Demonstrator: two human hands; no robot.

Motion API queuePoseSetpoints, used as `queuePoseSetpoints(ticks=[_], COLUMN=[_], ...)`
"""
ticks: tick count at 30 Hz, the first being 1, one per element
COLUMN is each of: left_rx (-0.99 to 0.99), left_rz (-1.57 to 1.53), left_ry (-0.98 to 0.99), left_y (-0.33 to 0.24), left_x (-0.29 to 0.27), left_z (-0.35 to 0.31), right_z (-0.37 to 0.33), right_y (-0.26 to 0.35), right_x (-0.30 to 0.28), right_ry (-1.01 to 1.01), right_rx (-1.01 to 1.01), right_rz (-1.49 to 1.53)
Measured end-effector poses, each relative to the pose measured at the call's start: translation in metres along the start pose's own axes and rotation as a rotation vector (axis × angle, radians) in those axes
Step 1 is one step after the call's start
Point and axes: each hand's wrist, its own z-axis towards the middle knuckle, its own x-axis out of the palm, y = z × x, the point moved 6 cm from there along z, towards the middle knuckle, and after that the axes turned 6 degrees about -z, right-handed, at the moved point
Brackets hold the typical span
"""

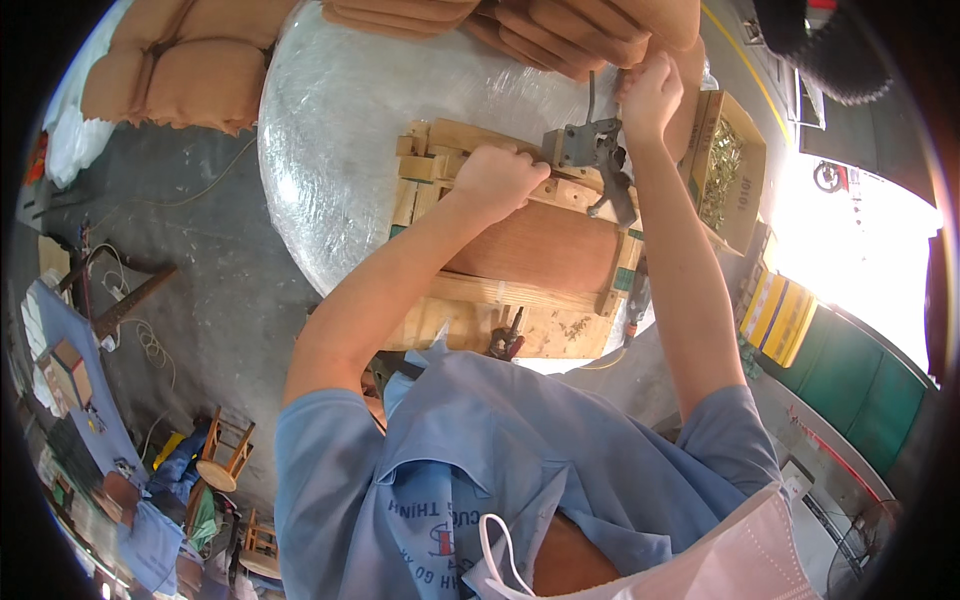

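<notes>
My left hand (pixel 500 182) is closed, its fingers curled down at the far rail of a wooden frame jig (pixel 520 292). What those fingers hold, if anything, is hidden. A flat brown panel (pixel 545 245) lies inside the jig. Just right of that hand, a grey metal tool with a dark handle (pixel 580 148) rests on the jig's far side. My right hand (pixel 652 95) reaches past the tool to a stack of brown panels (pixel 560 30), fingers curled against its near right edge. Whether a panel is in its grip cannot be made out.
Plastic film covers the round work surface (pixel 340 130). On the right stands a carton (pixel 745 190) of small metal fasteners. Pliers-like tool (pixel 508 338) lies at the jig's near edge. More brown stacks (pixel 205 85) stand far left. A seated person (pixel 150 535) is at lower left.
</notes>
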Motion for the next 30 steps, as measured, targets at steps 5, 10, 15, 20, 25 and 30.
queuePoseSetpoints(ticks=[5, 10, 15, 20, 25, 30], left_rx=[-0.052, -0.05, 0.001, -0.017, -0.029, -0.034], left_rz=[0.02, 0.015, 0.016, 0.034, 0.073, 0.055], left_ry=[0.007, 0.044, 0.058, -0.041, -0.028, 0.002], left_y=[0.001, -0.003, -0.01, -0.008, -0.004, -0.004], left_x=[0.002, 0.005, 0.0, -0.005, 0.005, 0.011], left_z=[-0.002, -0.002, -0.003, -0.005, 0.0, 0.003], right_z=[-0.018, -0.015, -0.007, -0.016, -0.018, -0.014], right_y=[0.013, 0.014, 0.005, 0.029, 0.033, 0.012], right_x=[0.017, 0.006, -0.005, 0.012, 0.006, 0.009], right_ry=[0.066, -0.001, -0.066, 0.145, 0.01, 0.004], right_rx=[0.115, 0.063, -0.057, 0.128, -0.094, -0.06], right_rz=[-0.289, -0.172, -0.183, -0.266, -0.191, -0.328])
